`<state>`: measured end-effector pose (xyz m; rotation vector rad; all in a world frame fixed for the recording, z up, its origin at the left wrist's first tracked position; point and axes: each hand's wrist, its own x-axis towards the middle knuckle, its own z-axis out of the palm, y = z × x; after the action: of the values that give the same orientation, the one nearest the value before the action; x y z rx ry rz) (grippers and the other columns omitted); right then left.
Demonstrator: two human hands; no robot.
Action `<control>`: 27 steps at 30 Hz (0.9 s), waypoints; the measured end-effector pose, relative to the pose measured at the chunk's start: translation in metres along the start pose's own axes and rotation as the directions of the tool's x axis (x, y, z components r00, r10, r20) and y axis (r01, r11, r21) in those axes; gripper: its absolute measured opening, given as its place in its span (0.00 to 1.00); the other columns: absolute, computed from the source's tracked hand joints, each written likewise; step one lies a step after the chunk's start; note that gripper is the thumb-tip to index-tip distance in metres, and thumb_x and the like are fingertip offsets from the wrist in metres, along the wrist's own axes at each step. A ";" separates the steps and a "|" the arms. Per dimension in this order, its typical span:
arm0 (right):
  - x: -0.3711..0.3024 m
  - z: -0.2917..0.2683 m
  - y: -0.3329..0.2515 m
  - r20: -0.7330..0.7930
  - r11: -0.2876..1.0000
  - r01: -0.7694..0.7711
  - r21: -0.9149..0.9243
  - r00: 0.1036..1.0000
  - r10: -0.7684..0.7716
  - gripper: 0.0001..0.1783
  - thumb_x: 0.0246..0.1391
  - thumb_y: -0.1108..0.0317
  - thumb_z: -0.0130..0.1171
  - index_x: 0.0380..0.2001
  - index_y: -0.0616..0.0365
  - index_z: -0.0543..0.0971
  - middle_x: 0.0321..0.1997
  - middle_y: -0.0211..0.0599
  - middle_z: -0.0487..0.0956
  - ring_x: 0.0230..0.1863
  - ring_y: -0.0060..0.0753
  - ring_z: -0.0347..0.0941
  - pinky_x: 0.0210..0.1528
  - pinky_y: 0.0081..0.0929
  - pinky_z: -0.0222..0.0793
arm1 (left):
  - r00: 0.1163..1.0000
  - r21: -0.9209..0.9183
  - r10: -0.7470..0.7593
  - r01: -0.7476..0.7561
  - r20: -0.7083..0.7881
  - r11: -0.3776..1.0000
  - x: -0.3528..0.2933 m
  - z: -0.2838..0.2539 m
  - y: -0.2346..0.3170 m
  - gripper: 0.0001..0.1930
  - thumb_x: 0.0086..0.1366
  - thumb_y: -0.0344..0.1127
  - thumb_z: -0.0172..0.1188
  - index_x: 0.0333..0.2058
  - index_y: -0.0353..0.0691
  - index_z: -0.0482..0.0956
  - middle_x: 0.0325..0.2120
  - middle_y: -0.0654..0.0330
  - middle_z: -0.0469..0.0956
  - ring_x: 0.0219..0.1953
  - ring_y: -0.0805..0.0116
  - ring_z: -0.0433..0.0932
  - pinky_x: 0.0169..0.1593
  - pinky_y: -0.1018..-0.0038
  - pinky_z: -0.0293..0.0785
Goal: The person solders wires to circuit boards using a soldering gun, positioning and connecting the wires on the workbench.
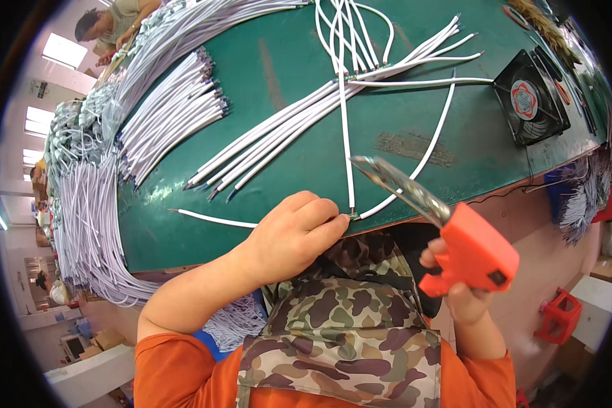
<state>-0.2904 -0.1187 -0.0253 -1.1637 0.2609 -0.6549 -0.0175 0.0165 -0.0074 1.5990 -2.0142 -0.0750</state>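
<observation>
My left hand [296,228] is closed at the table's near edge, its thumb and fingertips pinching a white cable [217,219] beside a small joint [352,216]. At this joint meet the cable from the left, one running up the table, and another curving up to the right [432,149]. In my right hand [466,296], raised off the table at the right, is a red-handled soldering gun [479,248]. Its metal barrel points up and left, with the tip [357,160] above the table, apart from the joint. What exactly the left fingertips touch is partly hidden.
Joined white cables [285,129] lie across the green table [285,61]. Bundles of cut cables [173,112] and a large cable heap [88,217] line the left side. A black square fan [530,98] stands at the right. Another person [115,27] works at the far left.
</observation>
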 end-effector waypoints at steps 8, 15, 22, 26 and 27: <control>-0.056 -0.020 0.001 0.117 0.717 0.172 -0.676 0.985 -0.126 0.20 0.49 0.68 0.63 0.45 0.66 0.77 0.40 0.47 0.80 0.32 0.48 0.77 0.37 0.41 0.74 | 0.999 0.020 0.041 -0.042 0.021 0.999 -0.001 -0.001 -0.001 0.19 0.49 0.25 0.62 0.42 0.33 0.78 0.35 0.55 0.74 0.32 0.57 0.74 0.35 0.67 0.73; -0.053 -0.024 0.005 0.239 0.614 0.272 -0.741 0.961 -0.138 0.25 0.50 0.68 0.62 0.51 0.68 0.74 0.44 0.46 0.78 0.34 0.48 0.77 0.41 0.43 0.75 | 0.999 0.024 0.039 -0.040 0.021 0.999 -0.001 -0.001 -0.001 0.18 0.49 0.25 0.63 0.42 0.34 0.78 0.34 0.55 0.74 0.32 0.57 0.73 0.34 0.67 0.73; -0.055 -0.024 0.006 0.267 0.576 0.289 -0.765 0.956 -0.124 0.25 0.48 0.68 0.63 0.50 0.67 0.75 0.46 0.48 0.77 0.36 0.50 0.77 0.41 0.46 0.75 | 0.998 0.034 0.054 -0.054 0.026 0.998 -0.001 0.000 -0.002 0.18 0.49 0.25 0.63 0.42 0.34 0.77 0.34 0.55 0.74 0.31 0.58 0.73 0.34 0.67 0.73; -0.056 -0.024 0.008 0.241 0.612 0.262 -0.747 0.963 -0.118 0.24 0.47 0.69 0.63 0.49 0.67 0.76 0.48 0.49 0.76 0.36 0.51 0.77 0.40 0.46 0.75 | 0.998 0.038 0.063 -0.064 0.024 0.997 0.000 0.000 -0.002 0.18 0.49 0.25 0.63 0.42 0.34 0.77 0.34 0.55 0.74 0.31 0.58 0.73 0.34 0.67 0.72; -0.056 -0.023 0.008 0.240 0.612 0.262 -0.747 0.963 -0.118 0.24 0.47 0.69 0.63 0.49 0.67 0.76 0.48 0.49 0.76 0.36 0.51 0.77 0.40 0.46 0.75 | 0.998 0.035 0.060 -0.061 0.025 0.998 0.000 0.000 -0.002 0.18 0.49 0.25 0.63 0.42 0.34 0.77 0.34 0.55 0.74 0.31 0.58 0.73 0.34 0.67 0.72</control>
<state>-0.3435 -0.1011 -0.0498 -2.1124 0.2855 -0.6365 -0.0156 0.0164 -0.0079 1.5649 -2.0915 -0.0362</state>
